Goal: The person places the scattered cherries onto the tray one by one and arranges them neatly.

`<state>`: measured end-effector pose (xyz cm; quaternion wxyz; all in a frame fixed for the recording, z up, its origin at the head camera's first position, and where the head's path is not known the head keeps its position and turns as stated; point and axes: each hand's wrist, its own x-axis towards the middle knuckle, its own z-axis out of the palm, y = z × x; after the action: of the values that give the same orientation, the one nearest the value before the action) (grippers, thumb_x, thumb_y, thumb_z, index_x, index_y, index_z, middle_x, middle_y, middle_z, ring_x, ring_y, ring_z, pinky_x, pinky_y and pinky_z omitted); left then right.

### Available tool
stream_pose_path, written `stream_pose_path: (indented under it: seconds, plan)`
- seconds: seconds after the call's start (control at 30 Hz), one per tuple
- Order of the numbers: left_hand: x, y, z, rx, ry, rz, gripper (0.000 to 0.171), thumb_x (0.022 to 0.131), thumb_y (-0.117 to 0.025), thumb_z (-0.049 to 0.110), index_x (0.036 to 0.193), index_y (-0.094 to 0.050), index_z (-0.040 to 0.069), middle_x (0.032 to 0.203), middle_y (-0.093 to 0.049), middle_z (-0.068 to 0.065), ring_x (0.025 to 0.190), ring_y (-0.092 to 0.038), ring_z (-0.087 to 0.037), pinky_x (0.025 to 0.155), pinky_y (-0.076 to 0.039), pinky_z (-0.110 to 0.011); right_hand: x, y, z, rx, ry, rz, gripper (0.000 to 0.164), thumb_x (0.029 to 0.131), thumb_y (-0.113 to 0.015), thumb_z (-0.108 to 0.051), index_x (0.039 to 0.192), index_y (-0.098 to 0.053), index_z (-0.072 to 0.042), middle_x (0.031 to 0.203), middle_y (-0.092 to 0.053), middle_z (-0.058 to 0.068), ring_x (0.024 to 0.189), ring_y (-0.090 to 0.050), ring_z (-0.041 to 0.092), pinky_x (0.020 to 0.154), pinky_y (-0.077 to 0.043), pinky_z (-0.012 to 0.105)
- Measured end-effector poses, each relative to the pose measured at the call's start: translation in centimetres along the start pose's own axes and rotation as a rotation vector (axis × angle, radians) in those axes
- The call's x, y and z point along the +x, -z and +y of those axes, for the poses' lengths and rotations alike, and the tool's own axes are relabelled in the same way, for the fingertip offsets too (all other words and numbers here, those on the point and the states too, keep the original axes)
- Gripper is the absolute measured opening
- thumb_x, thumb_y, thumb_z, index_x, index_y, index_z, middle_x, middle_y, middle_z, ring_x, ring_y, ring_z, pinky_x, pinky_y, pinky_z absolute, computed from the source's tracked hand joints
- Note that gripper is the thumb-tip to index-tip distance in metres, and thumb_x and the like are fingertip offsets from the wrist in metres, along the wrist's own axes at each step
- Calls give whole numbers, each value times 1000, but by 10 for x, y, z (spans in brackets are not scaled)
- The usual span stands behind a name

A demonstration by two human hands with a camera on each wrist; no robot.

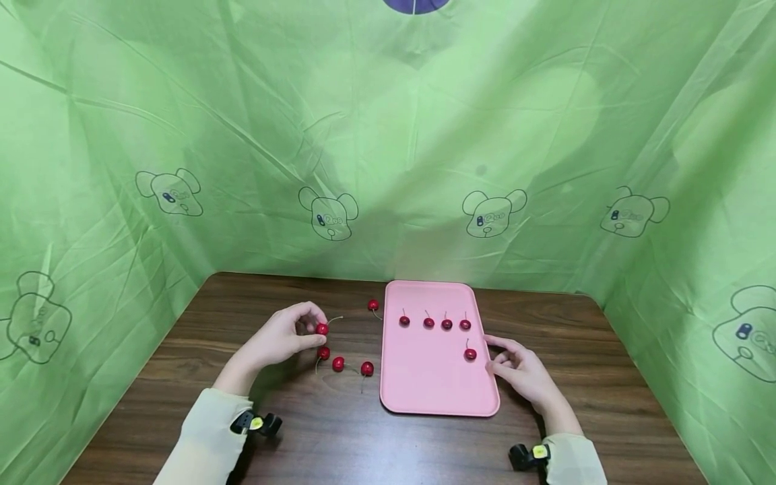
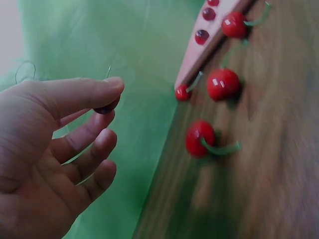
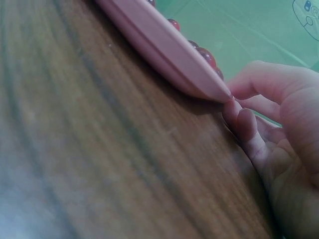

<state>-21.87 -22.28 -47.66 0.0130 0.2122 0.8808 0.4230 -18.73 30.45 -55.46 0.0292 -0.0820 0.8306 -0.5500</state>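
Observation:
My left hand (image 1: 281, 335) pinches a red cherry (image 1: 322, 329) between thumb and fingers, left of the pink tray (image 1: 424, 397). In the left wrist view, most of that cherry (image 2: 107, 107) is hidden behind a digit of the left hand (image 2: 55, 139); its stem points up. Close by on the table lie a cherry (image 1: 324, 353), a second cherry (image 1: 338, 364) and a third cherry (image 1: 367, 368). My right hand (image 1: 524, 372) holds the tray's right edge. In the right wrist view, the right hand's (image 3: 279, 119) digits meet at the tray's rim (image 3: 199, 82).
Farther back, another cherry (image 1: 372, 305) lies by the tray's left side. Several cherries stand in a row across the tray, including a cherry (image 1: 429, 322); a single cherry (image 1: 470, 353) sits nearer its right edge. A green curtain (image 1: 412, 202) surrounds the brown wooden table (image 1: 327, 438).

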Motion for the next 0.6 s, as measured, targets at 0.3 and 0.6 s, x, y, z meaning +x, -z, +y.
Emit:
stream_pose_path:
  seconds: [0.3,0.6]
  plan:
    - [28,-18,27,-52,14,82,28,90,-93,21,108,-73,21,92,-69,3,82,-62,-20,71,-50,-32,0,-1,0,1,-15,2,55,96,-81,-3,149,-64,-3,98,-71,15,87,-67,15,74,-56,25]
    - [55,-46,51,-100,-21,141,26,93,-90,21,113,-75,13,99,-73,0,83,-62,-22,73,-50,-33,0,1,1,-2,-11,7,55,96,-82,-4,149,-64,-4,96,-72,15,85,-67,15,74,-56,25]
